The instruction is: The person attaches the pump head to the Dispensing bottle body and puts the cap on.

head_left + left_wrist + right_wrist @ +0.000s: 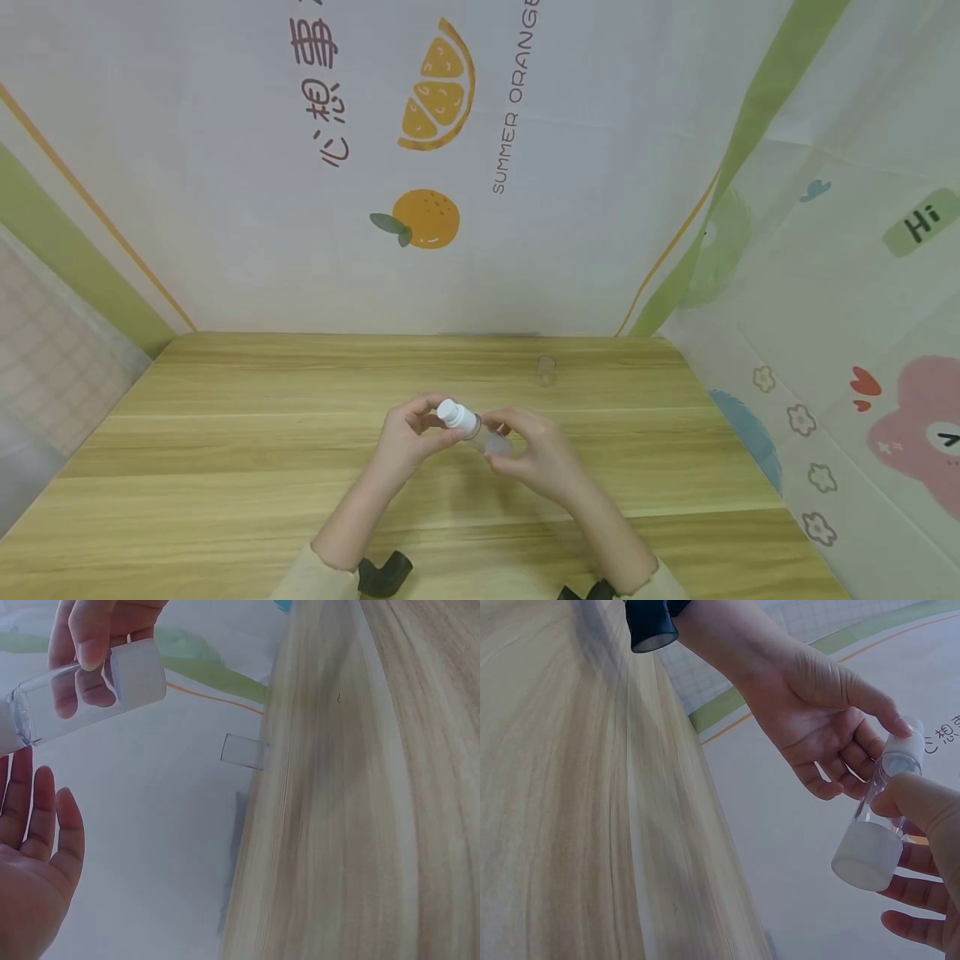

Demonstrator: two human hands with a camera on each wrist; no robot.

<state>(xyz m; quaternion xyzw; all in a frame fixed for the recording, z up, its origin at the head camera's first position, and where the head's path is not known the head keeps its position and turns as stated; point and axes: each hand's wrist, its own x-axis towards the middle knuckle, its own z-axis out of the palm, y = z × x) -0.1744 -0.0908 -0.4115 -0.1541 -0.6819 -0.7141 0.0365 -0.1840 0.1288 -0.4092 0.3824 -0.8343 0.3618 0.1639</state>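
A small clear bottle (459, 419) with a white top and a white base is held tilted above the table, top end toward my left hand. My left hand (408, 435) pinches the white top (906, 742) between thumb and fingers; its other fingers spread loosely, as the left wrist view shows. Around the clear body, close to the white base (867, 856), curl the thumb and fingers of my right hand (538, 457). The bottle's inside looks see-through in the left wrist view. Further back stands a clear cap (546, 372), apart from both hands.
The wood-grain table (247, 417) runs back to a white printed cloth (570, 250) hanging behind it. Another patterned cloth (847, 317) hangs along the right side. Black bands (386, 575) sit at the wrists near the sleeves.
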